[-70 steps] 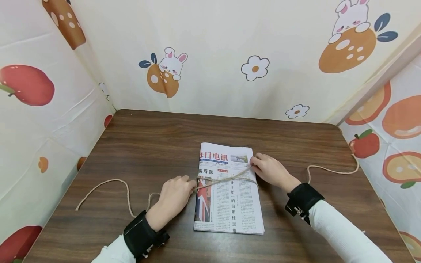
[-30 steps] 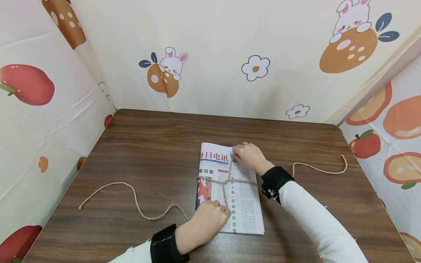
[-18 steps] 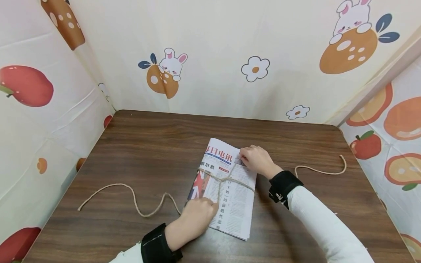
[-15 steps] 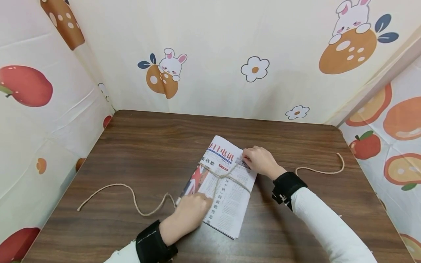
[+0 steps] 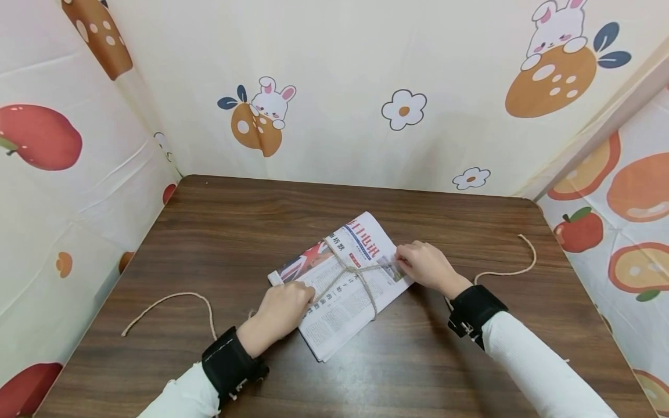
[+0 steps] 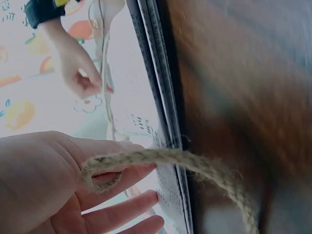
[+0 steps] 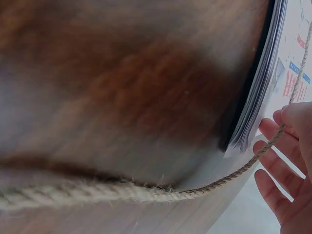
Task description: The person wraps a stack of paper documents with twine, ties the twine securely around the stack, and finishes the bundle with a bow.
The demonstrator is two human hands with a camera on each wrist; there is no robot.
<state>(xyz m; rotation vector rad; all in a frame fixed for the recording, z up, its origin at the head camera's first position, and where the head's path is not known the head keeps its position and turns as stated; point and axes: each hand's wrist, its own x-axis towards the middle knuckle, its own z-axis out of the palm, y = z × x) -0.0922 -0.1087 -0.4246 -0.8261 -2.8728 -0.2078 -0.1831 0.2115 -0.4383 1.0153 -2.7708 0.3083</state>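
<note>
One soft rope (image 5: 352, 269) is pinched by left hand (image 5: 280, 306) and right hand (image 5: 427, 265); newspapers (image 5: 334, 319) between them look light and floppy, best gripped full-thickness.

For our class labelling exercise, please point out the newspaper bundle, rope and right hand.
Newspaper bundle (image 5: 342, 307), head view: printed top page.
Rope (image 5: 356, 270), head view: central crossing.
Right hand (image 5: 428, 267), head view: back of hand.
</note>
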